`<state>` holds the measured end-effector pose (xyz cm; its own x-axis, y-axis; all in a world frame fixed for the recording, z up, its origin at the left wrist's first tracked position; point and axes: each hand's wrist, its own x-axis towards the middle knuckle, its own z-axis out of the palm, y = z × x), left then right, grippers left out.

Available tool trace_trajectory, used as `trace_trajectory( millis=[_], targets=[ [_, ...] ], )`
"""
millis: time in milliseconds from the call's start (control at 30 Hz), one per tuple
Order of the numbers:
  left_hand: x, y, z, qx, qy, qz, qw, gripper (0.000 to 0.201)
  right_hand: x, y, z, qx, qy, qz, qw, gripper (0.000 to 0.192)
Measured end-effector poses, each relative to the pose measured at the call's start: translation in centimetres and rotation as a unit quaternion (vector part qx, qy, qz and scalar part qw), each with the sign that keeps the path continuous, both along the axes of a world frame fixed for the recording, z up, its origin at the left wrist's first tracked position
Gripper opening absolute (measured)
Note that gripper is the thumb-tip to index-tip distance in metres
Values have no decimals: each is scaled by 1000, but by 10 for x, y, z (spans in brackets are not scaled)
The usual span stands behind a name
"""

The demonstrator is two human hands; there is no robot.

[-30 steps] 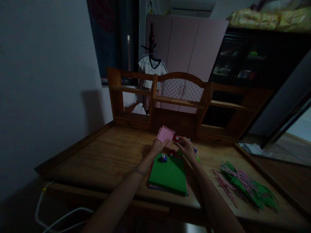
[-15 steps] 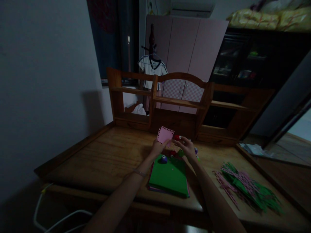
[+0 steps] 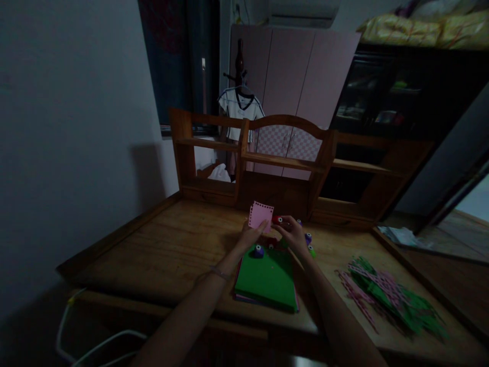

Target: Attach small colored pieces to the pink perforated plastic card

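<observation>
My left hand [image 3: 251,235] pinches a square pink paper sheet [image 3: 260,214] with small holes along its top and left edges. My right hand [image 3: 291,232] is closed on a small red craft punch [image 3: 277,219] at the sheet's right edge. Below the hands lies a stack of green sheets [image 3: 265,280], with other colours showing at its lower edges. A purple craft punch [image 3: 259,251] sits on its upper left corner. Beside it is a dark red punch [image 3: 271,242], and a green one [image 3: 283,242] is partly hidden by my right hand.
More small punches, purple [image 3: 307,238] and green [image 3: 311,251], stand right of my right wrist. A heap of green and pink punched paper strips [image 3: 393,295] lies on the right of the wooden desk [image 3: 160,250]. A wooden shelf unit [image 3: 282,161] borders the back.
The pink sheet has turned slightly and sits more upright. My right hand has shifted a little left and down with the red punch, closer to the sheet's edge.
</observation>
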<state>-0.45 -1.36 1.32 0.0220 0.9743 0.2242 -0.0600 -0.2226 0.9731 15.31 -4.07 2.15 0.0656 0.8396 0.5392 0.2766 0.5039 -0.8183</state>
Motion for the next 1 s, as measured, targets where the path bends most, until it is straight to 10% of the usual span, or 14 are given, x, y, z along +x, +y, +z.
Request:
trace_trajectory(
  millis=[1000],
  targets=[
    [3,5,-8,41,-25,-92,995,43,0,-2,7,-67,106,109,986,43]
  ],
)
